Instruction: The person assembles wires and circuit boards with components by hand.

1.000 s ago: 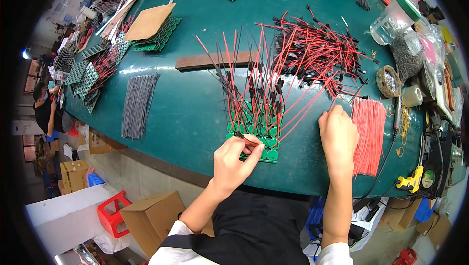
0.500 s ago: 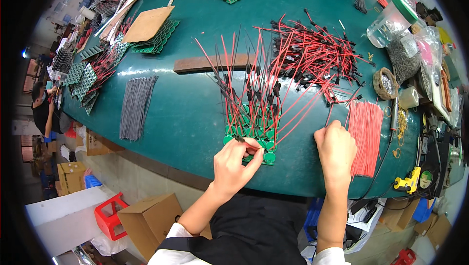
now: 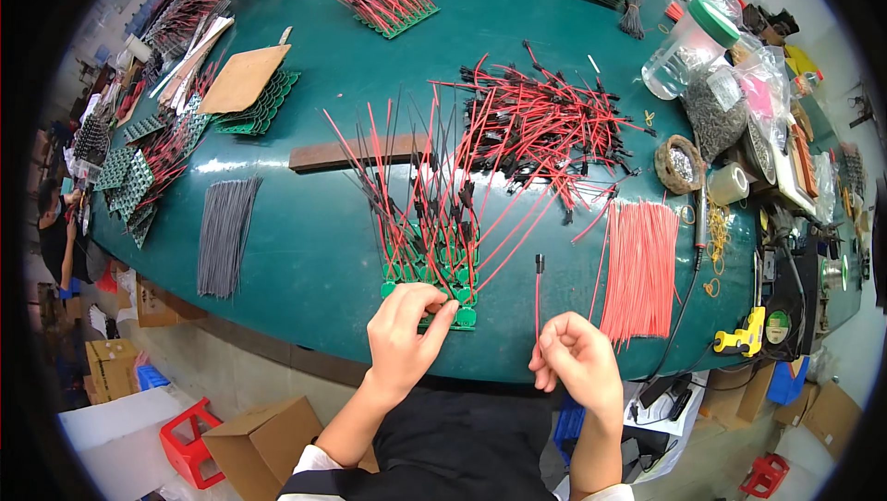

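Bare table [image 3: 305,251] left of the boards [image 3: 430,270] is open to the grey wires [image 3: 224,233]; right side is blocked by red wires [image 3: 639,265].

**Table layout, near edge to far**

Circuit boards [image 3: 430,281] with wires attached: near edge, centre, on table [image 3: 305,251]. Cut wire bundle [image 3: 639,268]: right of boards. Sleeving bundle [image 3: 224,235]: left. Wooden strip [image 3: 356,152]: behind boards. Connector-lead pile [image 3: 545,127]: behind, right. Jar [image 3: 688,48]: far right. Cardboard boxes [image 3: 263,446]: floor, below table edge.
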The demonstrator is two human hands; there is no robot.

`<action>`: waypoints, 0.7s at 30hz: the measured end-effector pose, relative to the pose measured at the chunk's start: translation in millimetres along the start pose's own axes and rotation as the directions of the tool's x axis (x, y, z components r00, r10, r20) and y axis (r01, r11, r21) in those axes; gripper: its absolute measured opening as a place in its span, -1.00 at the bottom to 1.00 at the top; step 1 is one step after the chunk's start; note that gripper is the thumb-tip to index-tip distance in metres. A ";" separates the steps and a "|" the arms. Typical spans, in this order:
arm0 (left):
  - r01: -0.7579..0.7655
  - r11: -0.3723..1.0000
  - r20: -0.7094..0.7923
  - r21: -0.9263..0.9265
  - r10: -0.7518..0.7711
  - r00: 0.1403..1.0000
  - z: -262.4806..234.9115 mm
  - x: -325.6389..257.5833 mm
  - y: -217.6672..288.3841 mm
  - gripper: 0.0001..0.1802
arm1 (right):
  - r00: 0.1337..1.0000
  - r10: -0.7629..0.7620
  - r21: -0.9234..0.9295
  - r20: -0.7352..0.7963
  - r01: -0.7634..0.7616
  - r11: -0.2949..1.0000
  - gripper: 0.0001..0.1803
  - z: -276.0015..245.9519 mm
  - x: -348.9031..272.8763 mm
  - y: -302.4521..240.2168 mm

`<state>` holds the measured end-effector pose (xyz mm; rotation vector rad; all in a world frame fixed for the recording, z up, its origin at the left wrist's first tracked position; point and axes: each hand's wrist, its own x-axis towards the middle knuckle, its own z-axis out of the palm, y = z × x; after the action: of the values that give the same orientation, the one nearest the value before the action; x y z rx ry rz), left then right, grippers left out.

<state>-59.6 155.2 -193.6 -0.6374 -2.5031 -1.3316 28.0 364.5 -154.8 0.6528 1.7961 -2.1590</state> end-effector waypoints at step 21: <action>0.420 0.609 0.137 -0.673 -0.455 0.880 -46.8 -4.3 -13.3 -0.92 | 0.635 -0.759 -0.987 -0.143 -0.032 0.159 -0.63 -36.9 18.4 18.3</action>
<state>-62.0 108.7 -178.8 -0.0621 -2.1298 -2.4843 27.0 398.4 -184.6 0.5772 3.4433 -0.3630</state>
